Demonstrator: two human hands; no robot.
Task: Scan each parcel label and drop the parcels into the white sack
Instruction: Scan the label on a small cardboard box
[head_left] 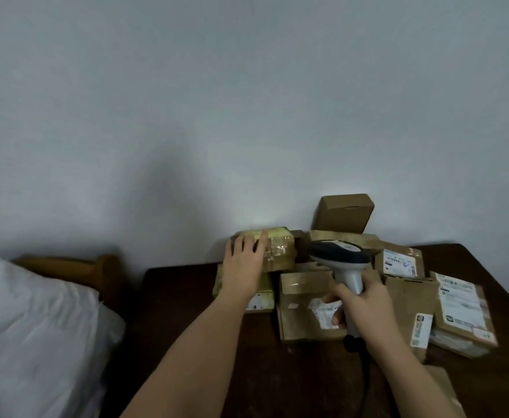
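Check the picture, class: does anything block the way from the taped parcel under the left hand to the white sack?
Nothing visible does. The left hand rests on the taped parcel at the pile's left edge. Between it and the white sack lies only bare dark table and a gap.

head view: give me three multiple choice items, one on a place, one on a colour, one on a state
1. Where is the white sack?
A. left of the table
B. on the parcels
C. right of the table

2. What colour is the scanner handle?
A. red
B. white
C. green

3. What is the left hand doing?
A. holding the scanner
B. resting on the taped parcel
C. hanging idle

Answers: 1 A, the sack sits past the table's left edge. 2 B, the right hand holds a white handle. 3 B, its straight fingers lie on the parcel's top.
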